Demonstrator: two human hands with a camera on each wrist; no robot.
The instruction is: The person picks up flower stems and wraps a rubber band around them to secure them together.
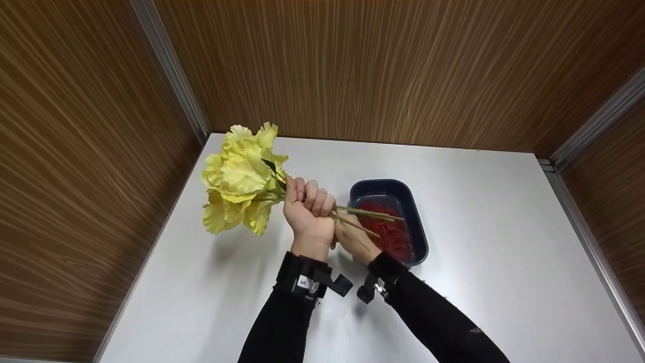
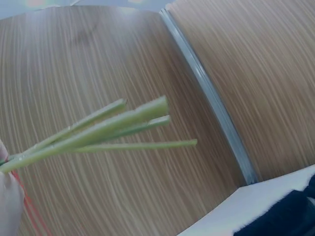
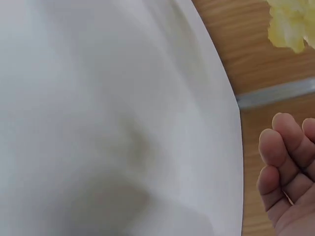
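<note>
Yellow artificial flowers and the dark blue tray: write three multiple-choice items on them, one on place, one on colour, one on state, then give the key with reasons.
1. Where does the dark blue plastic tray sit?
A. on the white table
B. on the floor
C. on a shelf

2. What colour are the thin bands in the tray?
A. green
B. red
C. white

3. How is the bunch of yellow artificial flowers held?
A. lying flat on the table
B. standing in a vase
C. gripped by the stems in the left hand

Key: 1 A, the tray rests on the white tabletop. 2 B, red bands fill it. 3 C, left fingers curl round the green stems, blooms off the table.
</note>
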